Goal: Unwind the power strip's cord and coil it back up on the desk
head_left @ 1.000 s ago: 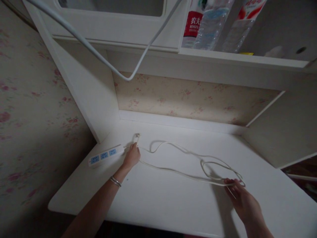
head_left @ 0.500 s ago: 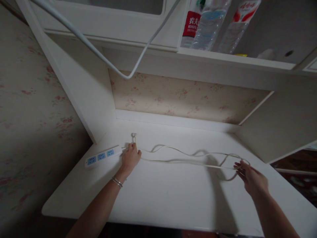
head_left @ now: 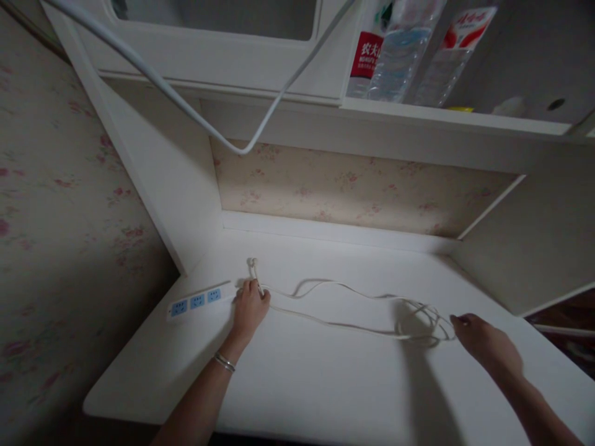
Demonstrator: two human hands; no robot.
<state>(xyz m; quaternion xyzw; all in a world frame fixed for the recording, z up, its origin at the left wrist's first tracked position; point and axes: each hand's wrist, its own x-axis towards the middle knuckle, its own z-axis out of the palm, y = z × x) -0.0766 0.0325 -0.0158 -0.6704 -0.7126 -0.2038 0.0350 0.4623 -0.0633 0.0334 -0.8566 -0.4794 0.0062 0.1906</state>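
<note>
Nearest to us, both forearms reach in over the front edge of the white bench (head_left: pixel 302 384). Our left hand (head_left: pixel 248 306) sits toward the back left corner, its grip curled down onto the white cord (head_left: pixel 334 319) right where the cord leaves the power strip (head_left: pixel 198 302). We reckon it's pinning or pinching that end, but the fingers hide the contact, so we can't tell how tight. There's a thin bracelet (head_left: pixel 224 362) on that wrist.

Our right hand (head_left: pixel 488 347) is out by the right edge, fingertips closed on the loose coil (head_left: pixel 425 322) of the same cord. It looks like a light pinch on 1 or 2 strands.

The cord itself runs across the middle of the bench as 2 rough lines between the hands, bunching into a few overlapping loops at the right. It's thin, off-white and limp. We'd guess it's light, floppy and prone to tangling, so the best places to hold are near the strip end and at the gathered loops.

The strip has 3 blue sockets and lies along the back left. A small plug end (head_left: pixel 251 265) sticks up just behind our left hand.

Further back are the floral wallpaper (head_left: pixel 353 192), a hanging thicker cable (head_left: pixel 242 145) and the bottles (head_left: pixel 400 49) on the shelf above.
</note>
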